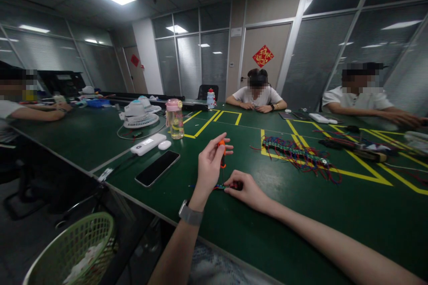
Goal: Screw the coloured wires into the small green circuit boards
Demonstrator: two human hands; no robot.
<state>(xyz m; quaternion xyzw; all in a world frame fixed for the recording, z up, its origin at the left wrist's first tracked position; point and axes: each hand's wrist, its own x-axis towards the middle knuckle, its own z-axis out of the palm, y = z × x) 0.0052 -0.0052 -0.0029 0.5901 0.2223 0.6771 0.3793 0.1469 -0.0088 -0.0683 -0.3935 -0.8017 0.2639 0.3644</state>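
An orange and black screwdriver (223,156) stands upright in my left hand (210,162), its handle between thumb and fingers, with the other fingers spread. Its thin shaft points down at a small green circuit board (219,187) with red and blue wires, lying on the green table (187,213). From the right, my right hand (245,189) pinches the end of that board, its fingers partly covering it. Whether the screwdriver's tip touches the board is too small to tell.
To the left lie a black phone (158,168), a white power bank (148,144) and a pink-lidded bottle (175,119). A row of wired boards (294,151) is at the right, within yellow tape. Other people sit around the table. A green basket (72,236) stands below the edge.
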